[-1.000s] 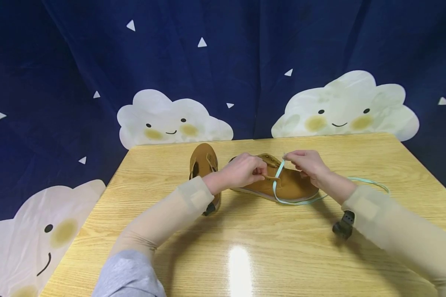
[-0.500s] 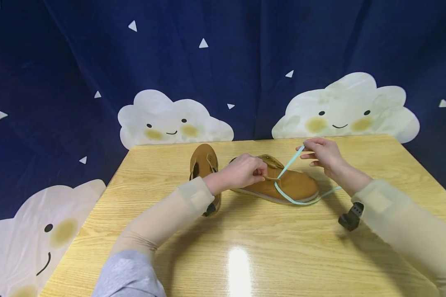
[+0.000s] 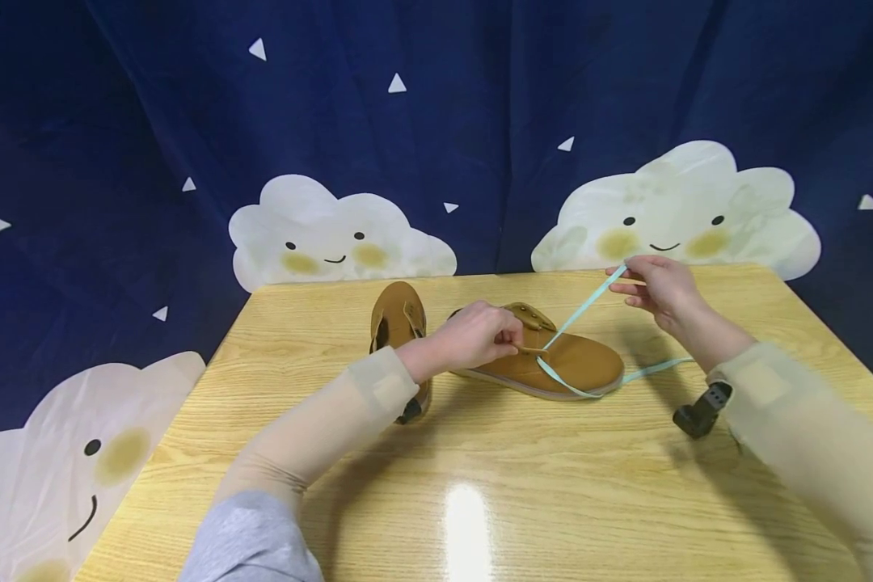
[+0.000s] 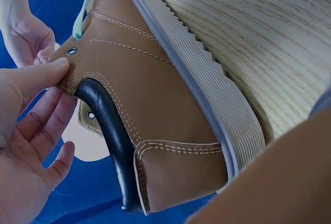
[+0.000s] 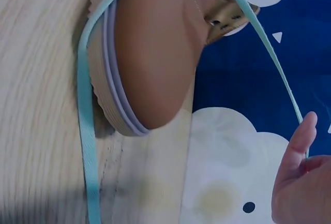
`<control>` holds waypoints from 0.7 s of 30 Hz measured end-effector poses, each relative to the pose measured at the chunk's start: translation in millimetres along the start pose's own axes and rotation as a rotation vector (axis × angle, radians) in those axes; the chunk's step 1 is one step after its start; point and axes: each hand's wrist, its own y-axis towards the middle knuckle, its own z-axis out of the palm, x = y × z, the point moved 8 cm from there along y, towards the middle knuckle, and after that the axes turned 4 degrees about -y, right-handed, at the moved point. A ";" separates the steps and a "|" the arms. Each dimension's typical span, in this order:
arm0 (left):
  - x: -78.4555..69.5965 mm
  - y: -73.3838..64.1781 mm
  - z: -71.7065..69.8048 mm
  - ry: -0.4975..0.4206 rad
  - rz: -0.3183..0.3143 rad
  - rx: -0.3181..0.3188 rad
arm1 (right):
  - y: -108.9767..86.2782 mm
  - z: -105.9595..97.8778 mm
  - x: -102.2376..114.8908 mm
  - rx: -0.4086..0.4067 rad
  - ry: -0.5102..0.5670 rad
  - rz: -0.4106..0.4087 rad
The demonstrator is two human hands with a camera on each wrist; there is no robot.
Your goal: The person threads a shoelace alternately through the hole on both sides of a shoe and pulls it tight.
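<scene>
Bare-handed work on a brown shoe point(image 3: 582, 364) with a mint lace point(image 3: 588, 302). The left hand point(image 3: 480, 335) is nearer, in contact with the shoe; its thumb and fingertips pinch the edge of the eyelet flap point(image 4: 77, 57), the little finger standing apart in the left wrist view. The right hand point(image 3: 668, 295) is well apart, raised above and beyond the toe; its thumb and forefinger pinch the lace, the remaining fingers loosely extended (whether any end projects past the fingertips cannot be told).

The governing relation is the line between the hands. From the right hand, the shoe lies leftward, lower and nearer the person; from the left hand, it extends rightward. The shoe's long axis runs from the heel, just beyond the left hand, to the toe, which points right and slightly toward the person, below the right hand.

The lace runs nearly straight, slanting down and left from the right fingertips to the flap, apparently through an eyelet. A second length curves from there round the toe's near side and over the tabletop point(image 3: 553, 485), passing below the right hand. Left of the left hand, a second shoe point(image 3: 398, 314) points away from the person.
</scene>
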 end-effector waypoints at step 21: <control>0.7 -0.1 0.1 0.020 -0.003 0.013 | -2.0 -48.4 37.1 -0.245 0.057 -0.133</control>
